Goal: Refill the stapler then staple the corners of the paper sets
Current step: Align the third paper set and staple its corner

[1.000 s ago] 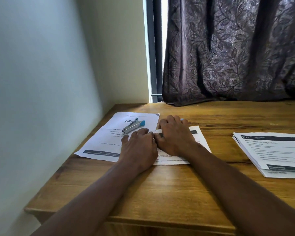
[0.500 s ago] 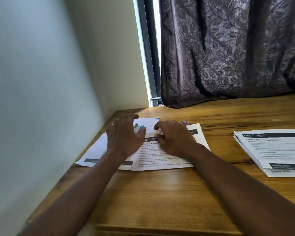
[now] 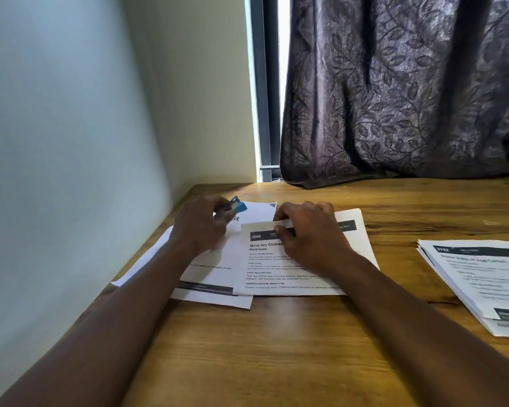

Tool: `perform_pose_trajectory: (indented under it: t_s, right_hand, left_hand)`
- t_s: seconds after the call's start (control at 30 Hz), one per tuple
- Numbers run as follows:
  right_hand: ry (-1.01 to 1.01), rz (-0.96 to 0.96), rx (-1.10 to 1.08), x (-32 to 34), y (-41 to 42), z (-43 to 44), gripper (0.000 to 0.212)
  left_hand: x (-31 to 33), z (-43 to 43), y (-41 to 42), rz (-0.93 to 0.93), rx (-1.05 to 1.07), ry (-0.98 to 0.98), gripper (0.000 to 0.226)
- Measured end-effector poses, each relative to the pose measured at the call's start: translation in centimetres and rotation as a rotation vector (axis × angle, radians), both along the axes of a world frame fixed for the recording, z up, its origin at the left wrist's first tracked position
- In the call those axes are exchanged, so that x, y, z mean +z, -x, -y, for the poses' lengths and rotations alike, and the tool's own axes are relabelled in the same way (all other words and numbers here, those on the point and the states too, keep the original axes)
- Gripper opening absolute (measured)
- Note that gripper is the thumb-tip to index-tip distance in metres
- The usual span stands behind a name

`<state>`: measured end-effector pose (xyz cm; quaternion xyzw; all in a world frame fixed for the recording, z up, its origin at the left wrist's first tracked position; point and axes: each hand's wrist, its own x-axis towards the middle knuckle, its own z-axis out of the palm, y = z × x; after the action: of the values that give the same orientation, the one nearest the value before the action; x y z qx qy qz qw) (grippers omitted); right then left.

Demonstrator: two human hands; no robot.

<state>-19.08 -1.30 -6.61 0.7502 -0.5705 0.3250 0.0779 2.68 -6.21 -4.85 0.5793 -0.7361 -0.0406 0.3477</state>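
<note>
A small stapler (image 3: 235, 205) with a blue end sticks out of my left hand (image 3: 200, 227), which is shut on it just above a white sheet. To its right lies a printed paper set (image 3: 279, 268) headed "3686", overlapping another printed paper set (image 3: 210, 282) on the left. My right hand (image 3: 309, 233) rests on the top edge of the "3686" set and pinches its upper left part, lifting it a little. Most of the stapler's body is hidden by my fingers.
A stack of printed papers (image 3: 482, 277) lies at the right on the wooden table (image 3: 276, 348). A pale wall (image 3: 71, 171) runs along the left side. A dark patterned curtain (image 3: 394, 98) hangs at the back, touching the tabletop.
My left hand went from flat on the papers to the stapler and picked it up. My right hand moved from pressing the sheets to pinching the top edge of the "3686" set.
</note>
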Motion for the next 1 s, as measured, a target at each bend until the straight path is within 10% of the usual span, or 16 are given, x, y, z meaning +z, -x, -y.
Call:
perform_pose_trajectory:
  t_s: [0.43, 1.0]
  right_hand:
    - [0.208, -0.117, -0.073, 1.2, -0.6, -1.0, 0.010]
    - [0.238, -0.115, -0.043, 0.9, -0.4, -1.0, 0.009]
  left_hand:
    - [1.4, -1.6, 0.3, 0.267, -0.395, 0.290, 0.040]
    - [2.0, -3.5, 1.4, -0.145, -0.450, 0.098, 0.060]
